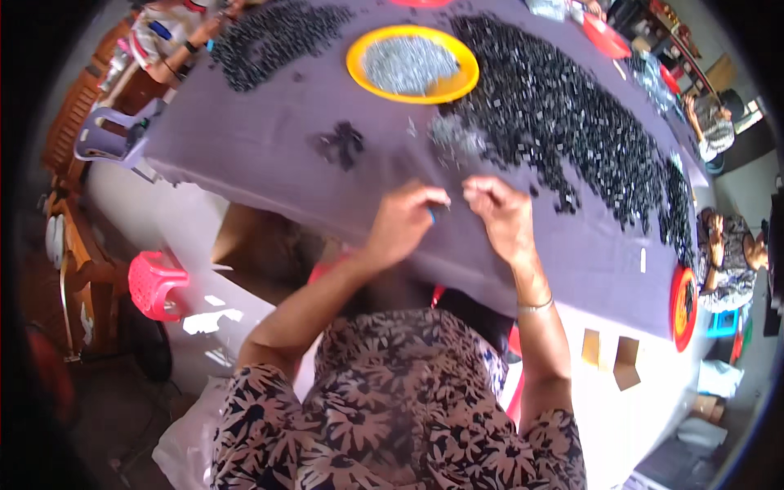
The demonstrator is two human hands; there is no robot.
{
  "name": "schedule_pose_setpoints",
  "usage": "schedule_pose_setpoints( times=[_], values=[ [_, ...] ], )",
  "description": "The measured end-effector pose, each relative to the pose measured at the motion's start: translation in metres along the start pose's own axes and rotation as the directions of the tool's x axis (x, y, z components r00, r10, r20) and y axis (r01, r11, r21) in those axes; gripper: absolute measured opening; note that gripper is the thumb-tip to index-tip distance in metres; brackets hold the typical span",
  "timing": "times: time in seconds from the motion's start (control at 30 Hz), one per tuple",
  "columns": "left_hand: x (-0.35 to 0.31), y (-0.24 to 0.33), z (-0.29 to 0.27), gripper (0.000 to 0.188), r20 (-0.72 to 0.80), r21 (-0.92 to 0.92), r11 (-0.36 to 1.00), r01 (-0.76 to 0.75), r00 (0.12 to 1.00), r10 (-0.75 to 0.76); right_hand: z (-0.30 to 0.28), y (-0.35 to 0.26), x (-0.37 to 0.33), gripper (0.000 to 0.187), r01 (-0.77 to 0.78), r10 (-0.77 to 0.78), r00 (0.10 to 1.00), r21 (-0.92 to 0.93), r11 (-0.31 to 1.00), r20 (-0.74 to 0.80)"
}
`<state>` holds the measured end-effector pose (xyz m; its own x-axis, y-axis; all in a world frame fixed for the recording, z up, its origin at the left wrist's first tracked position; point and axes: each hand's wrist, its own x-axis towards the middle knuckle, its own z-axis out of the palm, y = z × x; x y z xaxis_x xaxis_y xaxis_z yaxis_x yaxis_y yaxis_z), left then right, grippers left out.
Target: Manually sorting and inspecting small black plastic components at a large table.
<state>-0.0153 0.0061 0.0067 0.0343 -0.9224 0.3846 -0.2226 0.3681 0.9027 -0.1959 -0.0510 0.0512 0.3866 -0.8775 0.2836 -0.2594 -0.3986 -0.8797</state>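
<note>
Above the near edge of the table, my left hand is closed, its thumb and fingertips pinched together. A small blue bit shows at its fingers, and whatever is pinched there is too small to name. Facing it a short gap away, my right hand is closed too, fingers curled and fingertips pressed together. I cannot make out what it grips. Just beyond the hands lies a loose patch of small clear or silvery pieces. A little cluster of black pieces sits to the left.
A yellow basin of small silvery pieces stands on the purple-grey tablecloth. Heaps of small black pieces spread right and far left. A red-and-orange basin sits at the right edge. Other people work around the table. A pink stool stands left.
</note>
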Motion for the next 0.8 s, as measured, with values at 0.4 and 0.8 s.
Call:
schedule_pose_setpoints(
  times=[0.4,0.8],
  values=[
    [-0.005,0.003,0.013,0.032,-0.034,-0.076,0.995,0.058,0.998,-0.061,0.002,0.006,-0.013,0.011,0.017,-0.025,0.997,0.122,0.992,0.067],
    [-0.004,0.007,0.009,0.032,0.01,0.016,0.998,0.065,0.998,-0.065,-0.006,-0.006,-0.009,0.011,0.081,-0.07,0.988,-0.071,0.994,0.14]
  ],
)
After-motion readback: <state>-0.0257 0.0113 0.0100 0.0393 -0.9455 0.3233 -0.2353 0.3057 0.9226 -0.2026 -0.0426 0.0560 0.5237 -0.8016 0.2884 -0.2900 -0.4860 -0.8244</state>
